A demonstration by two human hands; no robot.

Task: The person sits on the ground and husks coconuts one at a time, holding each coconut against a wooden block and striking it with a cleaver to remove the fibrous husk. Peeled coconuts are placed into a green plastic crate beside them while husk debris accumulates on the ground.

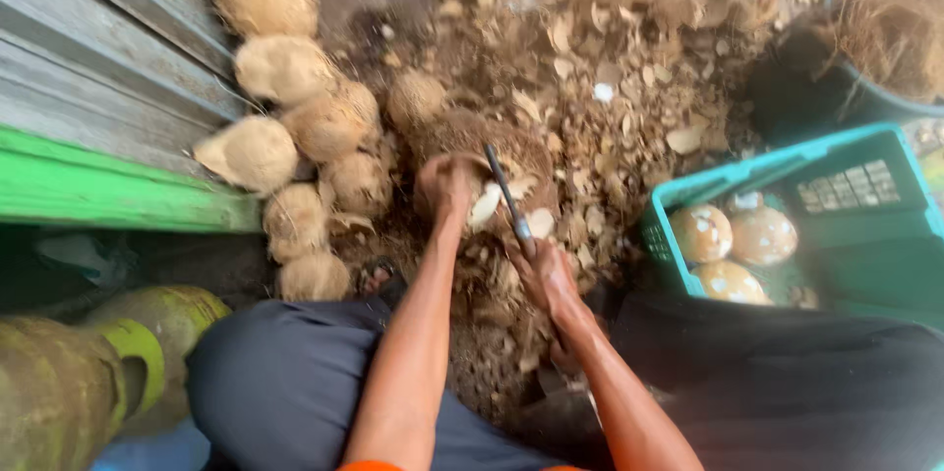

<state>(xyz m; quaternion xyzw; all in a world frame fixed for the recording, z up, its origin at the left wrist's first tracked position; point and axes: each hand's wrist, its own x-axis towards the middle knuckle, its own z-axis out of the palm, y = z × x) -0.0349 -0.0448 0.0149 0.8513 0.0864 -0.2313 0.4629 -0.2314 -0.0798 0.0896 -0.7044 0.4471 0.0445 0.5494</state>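
Dark trousers fill the foreground; right hand grips a knife, left hand clasps a coconut at centre; husked coconuts at ten o'clock, teal crate at three o'clock

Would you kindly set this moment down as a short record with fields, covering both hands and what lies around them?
left hand: left hand steadies a coconut on the ground
right hand: right hand grips a knife, blade on the coconut
pile: husked coconuts beside a grey wall
crate: teal crate at the right, holding peeled coconuts
ground: husk chips scattered ahead
near left: green gas cylinder
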